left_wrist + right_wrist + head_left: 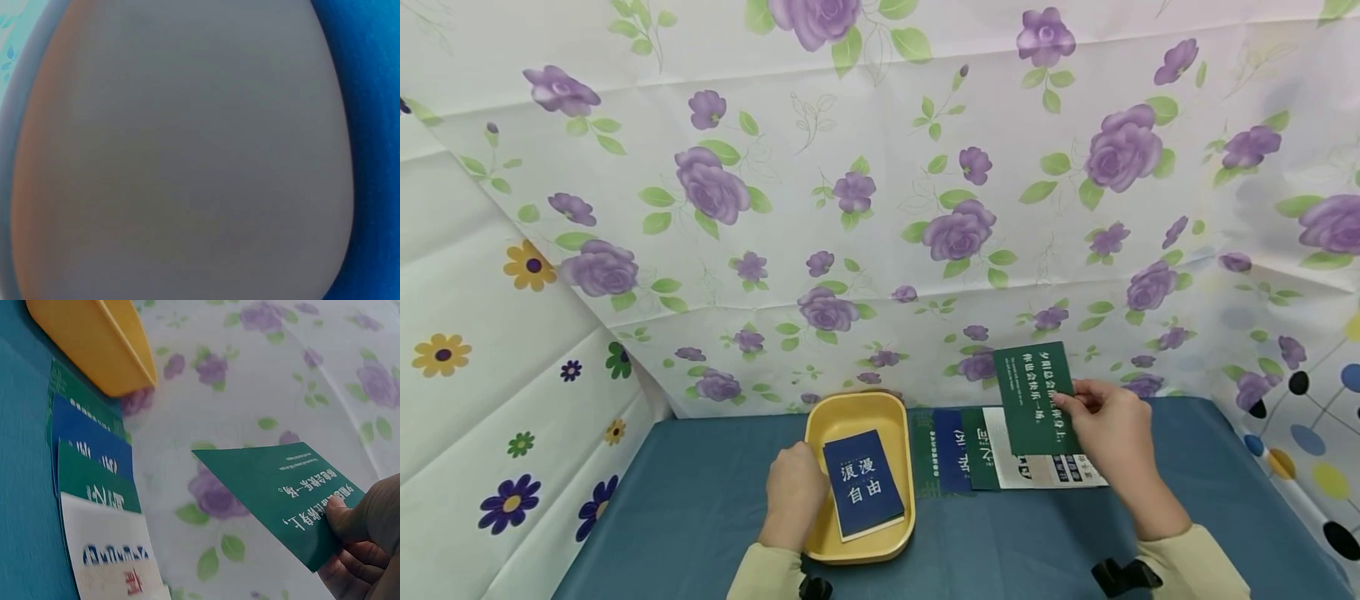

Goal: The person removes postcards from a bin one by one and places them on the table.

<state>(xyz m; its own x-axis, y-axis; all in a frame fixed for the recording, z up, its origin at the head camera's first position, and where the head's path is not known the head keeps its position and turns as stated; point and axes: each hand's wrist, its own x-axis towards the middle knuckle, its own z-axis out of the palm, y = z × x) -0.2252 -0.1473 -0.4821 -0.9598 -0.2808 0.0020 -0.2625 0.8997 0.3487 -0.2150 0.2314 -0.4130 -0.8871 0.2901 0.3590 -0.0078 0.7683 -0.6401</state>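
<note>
My right hand pinches a green card with white Chinese lettering by its right edge, thumb on the printed face. In the right wrist view the same card tilts above a row of overlapping cards. My left hand grips the left rim of a yellow plastic tray, its fingertips hidden. Inside the tray lies a dark blue card with white characters, over a pale-edged card or cards. A blurred pale shape, probably my left hand, fills most of the left wrist view.
Right of the tray, several cards overlap in a row: a green one, a blue one, another green one and white printed ones. A blue-green cloth covers the table. Flowered sheets rise behind and beside it.
</note>
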